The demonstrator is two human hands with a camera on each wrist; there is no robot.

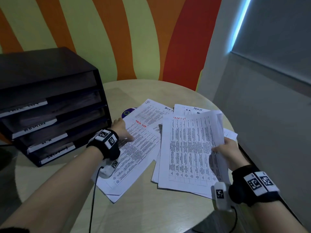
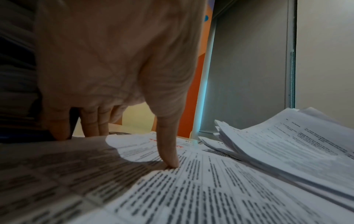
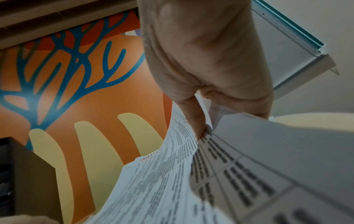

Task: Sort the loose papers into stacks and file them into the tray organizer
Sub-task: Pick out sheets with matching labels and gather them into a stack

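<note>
Loose printed papers cover the round table (image 1: 144, 207). A sheet headed "Task List" in red (image 1: 139, 148) lies on the left pile, and my left hand (image 1: 122, 130) presses on it with straight fingers; the thumb tip (image 2: 172, 163) touches the print. My right hand (image 1: 225, 152) pinches the right edge of a "Tasklist" table sheet (image 1: 188, 148) and lifts that edge off the right pile, bending it (image 3: 172, 174). The dark tray organizer (image 1: 50, 105) with several labelled shelves stands at the left, right beside my left hand.
More sheets marked "Task", "H.R" and "Admin" (image 1: 193, 110) lie further back, over a purple disc (image 1: 129, 111). A striped orange and green wall rises behind the table. A grey wall (image 1: 269, 98) closes the right side. Bare tabletop shows near me.
</note>
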